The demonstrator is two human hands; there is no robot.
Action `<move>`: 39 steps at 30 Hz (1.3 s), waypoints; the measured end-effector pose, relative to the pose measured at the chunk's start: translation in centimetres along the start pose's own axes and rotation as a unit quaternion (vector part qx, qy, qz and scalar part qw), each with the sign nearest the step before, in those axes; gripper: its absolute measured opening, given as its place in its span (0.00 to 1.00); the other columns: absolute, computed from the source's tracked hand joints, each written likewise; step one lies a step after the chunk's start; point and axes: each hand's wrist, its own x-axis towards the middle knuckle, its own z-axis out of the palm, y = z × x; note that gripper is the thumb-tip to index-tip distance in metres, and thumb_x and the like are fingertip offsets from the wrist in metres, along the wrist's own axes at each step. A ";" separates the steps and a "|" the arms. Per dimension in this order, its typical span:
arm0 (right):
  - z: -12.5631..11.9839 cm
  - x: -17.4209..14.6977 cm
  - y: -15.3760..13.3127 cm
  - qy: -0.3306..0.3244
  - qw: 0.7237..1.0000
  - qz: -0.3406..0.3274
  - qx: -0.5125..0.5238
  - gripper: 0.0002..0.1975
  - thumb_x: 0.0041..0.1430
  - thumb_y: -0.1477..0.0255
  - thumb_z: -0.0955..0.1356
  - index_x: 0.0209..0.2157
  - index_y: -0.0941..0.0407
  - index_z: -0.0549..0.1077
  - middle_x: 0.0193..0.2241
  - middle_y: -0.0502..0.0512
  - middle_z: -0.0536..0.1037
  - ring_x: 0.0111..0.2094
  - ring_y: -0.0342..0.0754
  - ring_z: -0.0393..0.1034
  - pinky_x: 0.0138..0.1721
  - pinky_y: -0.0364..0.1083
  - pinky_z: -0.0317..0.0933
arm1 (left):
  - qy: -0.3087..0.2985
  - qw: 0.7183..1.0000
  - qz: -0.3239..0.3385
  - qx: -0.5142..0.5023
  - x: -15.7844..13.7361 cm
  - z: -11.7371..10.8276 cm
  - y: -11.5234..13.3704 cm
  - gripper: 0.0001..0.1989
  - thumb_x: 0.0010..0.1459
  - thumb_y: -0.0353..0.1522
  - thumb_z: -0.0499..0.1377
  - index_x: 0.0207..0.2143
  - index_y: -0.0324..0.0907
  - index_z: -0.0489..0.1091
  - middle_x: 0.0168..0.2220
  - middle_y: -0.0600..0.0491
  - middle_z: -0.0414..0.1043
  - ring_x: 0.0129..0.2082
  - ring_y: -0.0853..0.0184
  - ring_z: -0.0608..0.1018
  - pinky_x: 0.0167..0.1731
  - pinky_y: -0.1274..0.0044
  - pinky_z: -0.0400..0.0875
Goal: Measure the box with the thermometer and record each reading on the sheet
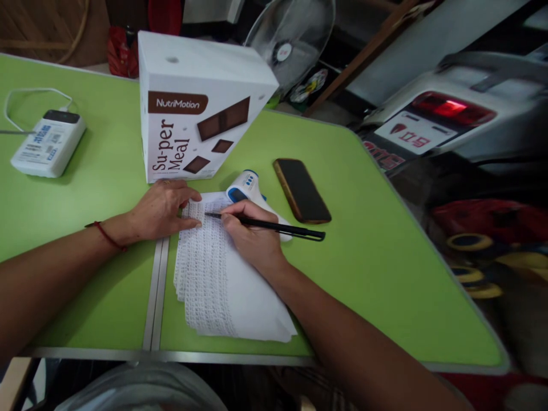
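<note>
In the head view, your right hand has its fingers closed on a slim black pen, above stacked white paper sheets on the green table. Your left hand, fingers parted and empty, rests at their edge. Left columns are written; the blank right part seems unfinished.

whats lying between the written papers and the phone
In the head view, a white and blue gun-shaped device lies between the papers and the phone, partly covered by the right hand and pen, plus some green tabletop.
</note>
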 end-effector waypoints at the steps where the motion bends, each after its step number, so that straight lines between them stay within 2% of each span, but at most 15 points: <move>1: 0.0 0.0 0.0 -0.001 1.000 0.002 0.001 0.04 0.48 0.70 0.66 0.23 0.53 0.73 0.18 0.47 0.72 0.21 0.42 0.61 0.24 0.45 0.59 | 0.001 1.000 0.001 0.001 0.0 0.0 0.0 0.20 0.54 0.37 0.71 0.45 0.33 0.77 0.28 0.52 0.71 0.29 0.64 0.74 0.34 0.72 0.70; 10: -0.1 0.1 0.1 0.007 1.000 0.002 -0.008 0.05 0.48 0.70 0.66 0.23 0.53 0.73 0.19 0.47 0.73 0.22 0.43 0.63 0.24 0.45 0.59 | 0.004 1.000 0.006 0.012 0.0 -0.1 -0.1 0.19 0.54 0.37 0.70 0.45 0.35 0.76 0.29 0.52 0.71 0.29 0.65 0.74 0.34 0.73 0.70; 27: -0.1 0.1 0.1 0.005 1.000 0.006 -0.005 0.04 0.48 0.72 0.66 0.22 0.53 0.72 0.18 0.46 0.71 0.21 0.42 0.60 0.24 0.44 0.58 | 0.004 1.000 -0.001 0.001 0.0 -0.1 0.0 0.19 0.53 0.37 0.70 0.45 0.37 0.76 0.28 0.53 0.72 0.30 0.65 0.74 0.34 0.73 0.70; 39: -0.2 0.1 0.0 0.021 1.000 0.002 0.013 0.04 0.47 0.71 0.66 0.21 0.53 0.72 0.17 0.46 0.71 0.21 0.43 0.61 0.24 0.45 0.57 | 0.007 1.000 0.000 -0.008 0.0 -0.1 -0.1 0.20 0.53 0.36 0.71 0.45 0.34 0.77 0.29 0.52 0.72 0.30 0.64 0.74 0.34 0.73 0.69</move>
